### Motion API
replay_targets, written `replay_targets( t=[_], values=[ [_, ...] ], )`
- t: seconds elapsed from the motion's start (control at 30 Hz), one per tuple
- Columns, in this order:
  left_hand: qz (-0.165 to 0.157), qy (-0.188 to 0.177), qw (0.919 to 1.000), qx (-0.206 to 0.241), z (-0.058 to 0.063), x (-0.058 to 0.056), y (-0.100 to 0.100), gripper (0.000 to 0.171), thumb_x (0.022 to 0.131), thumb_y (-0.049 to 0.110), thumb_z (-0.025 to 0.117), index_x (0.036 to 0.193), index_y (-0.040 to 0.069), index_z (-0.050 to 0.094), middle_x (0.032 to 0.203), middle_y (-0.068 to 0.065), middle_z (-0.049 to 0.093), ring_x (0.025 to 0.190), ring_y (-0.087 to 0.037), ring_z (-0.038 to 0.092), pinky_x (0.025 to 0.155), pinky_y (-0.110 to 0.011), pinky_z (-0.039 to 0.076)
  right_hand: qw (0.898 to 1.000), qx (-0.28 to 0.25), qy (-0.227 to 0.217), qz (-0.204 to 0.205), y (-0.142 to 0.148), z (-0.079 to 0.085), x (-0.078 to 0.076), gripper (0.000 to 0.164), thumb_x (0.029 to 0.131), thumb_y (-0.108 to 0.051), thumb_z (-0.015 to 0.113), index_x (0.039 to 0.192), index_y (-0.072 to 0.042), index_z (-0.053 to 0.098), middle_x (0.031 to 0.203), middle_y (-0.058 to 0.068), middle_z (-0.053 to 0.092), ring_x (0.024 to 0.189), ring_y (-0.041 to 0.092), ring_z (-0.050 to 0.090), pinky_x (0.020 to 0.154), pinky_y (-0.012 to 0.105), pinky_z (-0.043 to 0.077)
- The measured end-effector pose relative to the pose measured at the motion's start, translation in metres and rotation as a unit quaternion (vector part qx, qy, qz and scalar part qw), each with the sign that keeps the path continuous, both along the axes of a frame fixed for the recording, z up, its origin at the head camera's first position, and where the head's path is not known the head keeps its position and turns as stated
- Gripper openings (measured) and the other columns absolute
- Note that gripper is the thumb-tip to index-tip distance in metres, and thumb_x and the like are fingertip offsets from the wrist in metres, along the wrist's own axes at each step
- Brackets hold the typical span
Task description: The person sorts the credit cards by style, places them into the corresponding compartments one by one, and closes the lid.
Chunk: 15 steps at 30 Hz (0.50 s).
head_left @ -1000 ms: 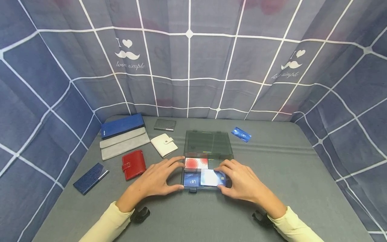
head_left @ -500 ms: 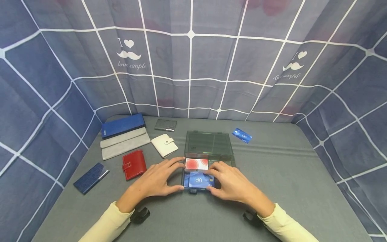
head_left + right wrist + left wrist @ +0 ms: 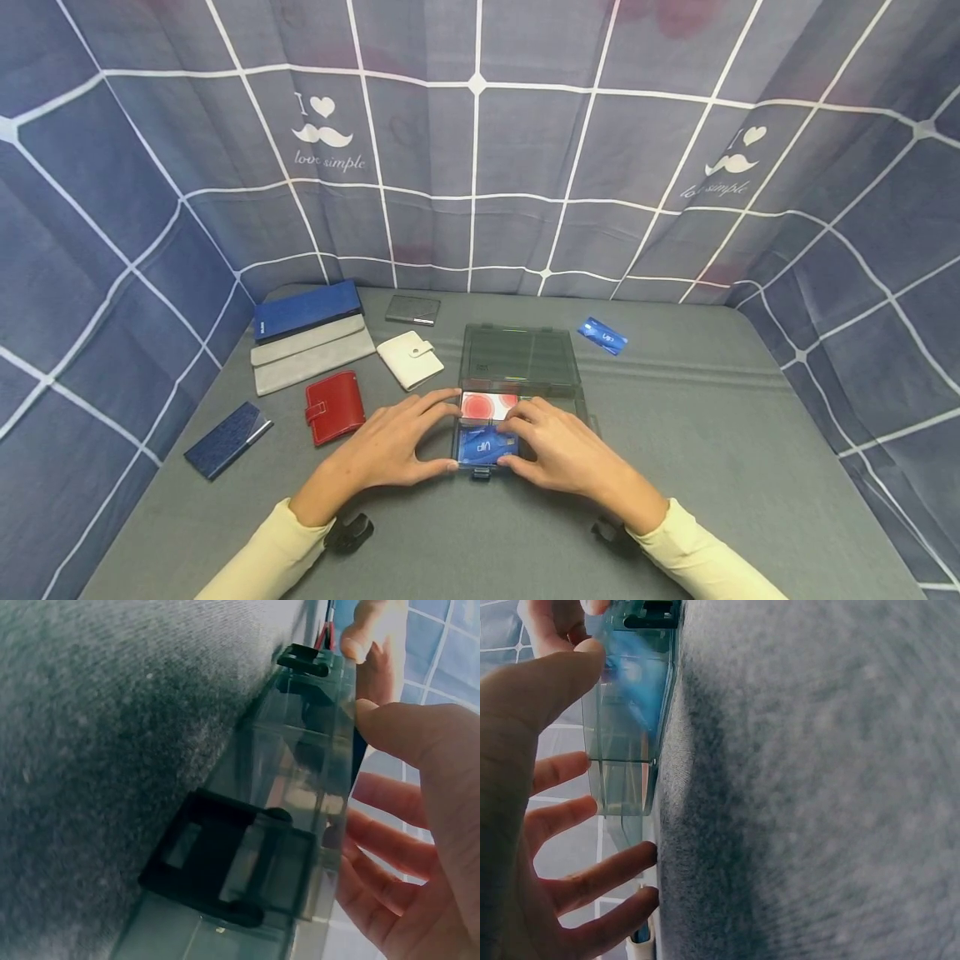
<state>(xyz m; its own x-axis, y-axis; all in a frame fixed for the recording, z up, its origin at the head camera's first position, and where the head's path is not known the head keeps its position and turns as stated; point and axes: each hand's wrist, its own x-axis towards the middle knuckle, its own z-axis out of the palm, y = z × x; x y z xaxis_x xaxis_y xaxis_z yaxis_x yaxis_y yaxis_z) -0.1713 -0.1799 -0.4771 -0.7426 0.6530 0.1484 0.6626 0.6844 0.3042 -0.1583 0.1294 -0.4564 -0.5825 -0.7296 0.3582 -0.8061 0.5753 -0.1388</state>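
A dark translucent plastic case (image 3: 521, 354) with compartments lies on the table, its lid tipped back. In its front left compartment is a blue VIP card (image 3: 480, 450), whose right end my right hand (image 3: 558, 446) pinches between thumb and fingers. A white card with red circles (image 3: 478, 406) fills the compartment behind. My left hand (image 3: 393, 437) touches the case's left side, thumb at the front corner and fingers stretched out. In the left wrist view its spread fingers (image 3: 604, 877) are nearly straight. The right wrist view has the right thumb (image 3: 401, 724) at the case's rim.
On the left lie a blue wallet (image 3: 307, 310), a grey wallet (image 3: 313, 354), a red wallet (image 3: 335, 408), a cream wallet (image 3: 408, 360), a dark blue card holder (image 3: 227, 440) and a dark grey one (image 3: 412, 310). Another blue VIP card (image 3: 602, 335) lies back right. Checked cloth surrounds the table.
My right hand has moved left with the blue VIP card, which slid from over the right part of the case into the front left compartment. The left hand stays at the case's side.
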Motion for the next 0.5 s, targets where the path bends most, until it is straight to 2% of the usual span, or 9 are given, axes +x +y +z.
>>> replay_targets(
  t=[0.3, 0.5],
  values=[
    [0.003, 0.001, 1.0, 0.001, 0.0002, 0.0015, -0.0003, 0.073, 0.091, 0.069, 0.074, 0.151, 0.03, 0.059, 0.168, 0.009, 0.043, 0.128, -0.019, 0.063, 0.084, -0.049, 0.06, 1.0, -0.012, 0.012, 0.007, -0.0068, -0.0063, -0.0025, 0.042, 0.091, -0.051, 0.086, 0.111, -0.015, 0.079, 0.112, -0.004, 0.068, 0.099, 0.011, 0.065, 0.082, 0.033, 0.057],
    [0.005, -0.005, 1.0, 0.002, 0.0, 0.0013, 0.0005, 0.072, 0.092, 0.067, 0.075, 0.151, 0.03, 0.058, 0.169, 0.009, 0.042, 0.128, -0.019, 0.063, 0.086, -0.051, 0.059, 1.0, -0.007, -0.007, 0.012, -0.0046, -0.0054, -0.0048, 0.045, 0.09, -0.052, 0.085, 0.115, -0.016, 0.078, 0.115, -0.004, 0.068, 0.102, 0.012, 0.066, 0.086, 0.034, 0.057]
  ],
)
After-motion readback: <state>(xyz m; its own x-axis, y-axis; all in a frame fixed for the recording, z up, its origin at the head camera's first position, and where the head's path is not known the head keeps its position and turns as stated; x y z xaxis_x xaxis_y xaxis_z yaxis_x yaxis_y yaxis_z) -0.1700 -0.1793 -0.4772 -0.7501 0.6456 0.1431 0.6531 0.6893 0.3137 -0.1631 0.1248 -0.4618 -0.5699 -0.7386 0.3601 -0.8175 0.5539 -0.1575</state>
